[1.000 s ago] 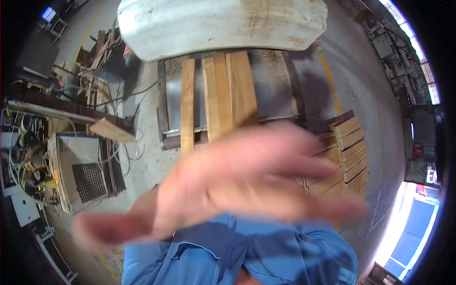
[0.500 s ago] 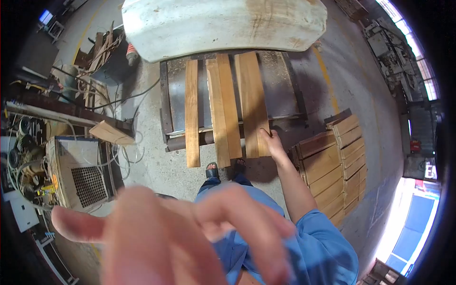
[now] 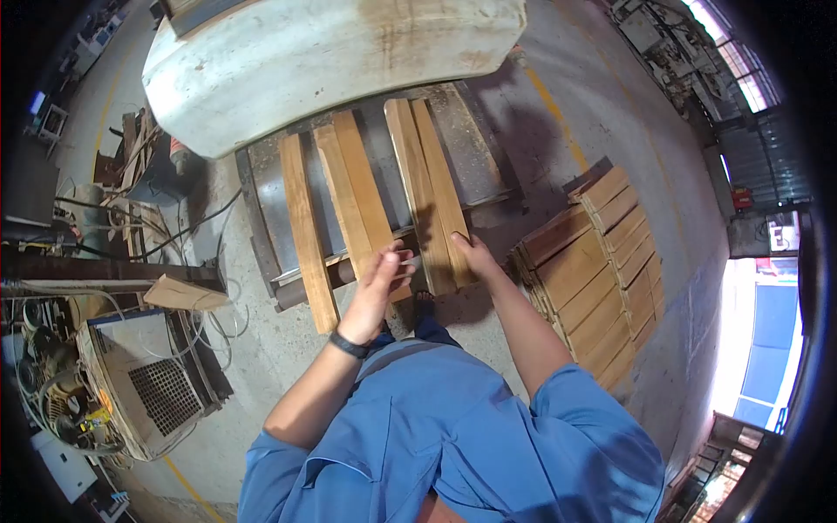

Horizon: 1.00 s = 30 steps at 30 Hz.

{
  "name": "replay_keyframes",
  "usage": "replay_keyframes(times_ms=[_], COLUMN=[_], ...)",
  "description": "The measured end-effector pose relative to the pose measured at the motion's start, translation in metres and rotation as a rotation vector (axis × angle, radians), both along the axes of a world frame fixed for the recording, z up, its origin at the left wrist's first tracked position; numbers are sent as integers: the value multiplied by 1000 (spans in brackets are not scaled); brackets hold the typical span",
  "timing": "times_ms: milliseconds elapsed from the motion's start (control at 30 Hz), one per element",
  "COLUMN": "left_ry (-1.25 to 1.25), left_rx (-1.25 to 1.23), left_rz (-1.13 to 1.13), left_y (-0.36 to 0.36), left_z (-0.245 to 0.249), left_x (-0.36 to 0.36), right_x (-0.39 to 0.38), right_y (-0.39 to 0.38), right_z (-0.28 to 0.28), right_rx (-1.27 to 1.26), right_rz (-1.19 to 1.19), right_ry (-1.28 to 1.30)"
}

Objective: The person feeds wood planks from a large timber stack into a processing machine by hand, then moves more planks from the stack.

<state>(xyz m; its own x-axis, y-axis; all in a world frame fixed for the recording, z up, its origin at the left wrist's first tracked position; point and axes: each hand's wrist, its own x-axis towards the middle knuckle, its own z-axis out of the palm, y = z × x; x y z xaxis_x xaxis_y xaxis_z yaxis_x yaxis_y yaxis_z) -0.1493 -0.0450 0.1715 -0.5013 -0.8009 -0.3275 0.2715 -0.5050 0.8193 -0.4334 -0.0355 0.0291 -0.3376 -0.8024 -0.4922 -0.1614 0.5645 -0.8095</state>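
- Our left hand [image 3: 377,283] has moved from close in front of the camera, low in the view, out to the near part of the middle pair of boards [image 3: 353,183]; its fingers are loosely curled and apart, and we cannot tell whether they touch the wood.
- Our right hand [image 3: 475,257] is still at the near end of the outer right board [image 3: 445,179], clamped on its outer edge with the thumb on top, the other fingers mostly hidden.
- Beside that board lies the inner right board [image 3: 408,157], a thin dark seam showing between the two.
- Between the right boards and the middle pair we see a strip of bare metal bed [image 3: 268,209]; a narrower strip parts the middle pair from the single left board [image 3: 305,227].
- All five boards reach past the bed's near edge toward us, and their far ends lie near the white cover [image 3: 323,61].
- To our right, a stack of boards [image 3: 584,305] sits apart from the bed, with open floor beyond it.
- To our left, bare concrete floor [image 3: 261,331] separates the bed from the cabinet with a grille [image 3: 131,349]; a looped hose [image 3: 228,336] takes up part of that room.
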Motion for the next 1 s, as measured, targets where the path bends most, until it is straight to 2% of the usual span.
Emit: replay_keyframes(times_ms=[33,100,133,233,267,400,500,533,600,700,800,900,933,967,1000], left_ry=[-100,-335,-342,-674,-758,-927,-854,-924,-932,-862,-737,-509,-414,-464,-514], left_rx=[-4,-194,-183,-292,-295,-76,93,99,100,172,259,419,483,480,476], left_rz=[-18,-45,-45,-29,-40,23,103,89,99,127,198,200,186,199,212], left_y=[1,-4,-6,-10,-13,-22,-22,-23,-23,-26,-26,-28,-29,-28,-27], left_z=[-10,-41,-49,-71,-84,-111,-136,-118,-123,-138,-146,-151,-147,-144,-119], left_x=[-12,-37,-48,-82,-92,-124,-133,-136,-140,-137,-140,-137,-136,-137,-141], right_x=[-2,-11,-10,-6,-9,-20,-40,-38,-25,-26,-21,-7,0,8,15], right_y=[-5,-18,-15,-16,-15,-7,1,2,0,-1,5,11,14,19,25], right_z=[0,13,16,18,1,-20,-23,-5,61,50,47,45,53,58,63], right_rx=[49,96,131,191,143,-99,-201,-151,-50,-191,-158,-408,-459,-423,-388], right_rz=[36,65,75,48,52,35,13,31,68,101,215,228,229,296,362], right_ry=[226,221,210,246,295,142,57,241,608,902,893,1033,988,926,865])
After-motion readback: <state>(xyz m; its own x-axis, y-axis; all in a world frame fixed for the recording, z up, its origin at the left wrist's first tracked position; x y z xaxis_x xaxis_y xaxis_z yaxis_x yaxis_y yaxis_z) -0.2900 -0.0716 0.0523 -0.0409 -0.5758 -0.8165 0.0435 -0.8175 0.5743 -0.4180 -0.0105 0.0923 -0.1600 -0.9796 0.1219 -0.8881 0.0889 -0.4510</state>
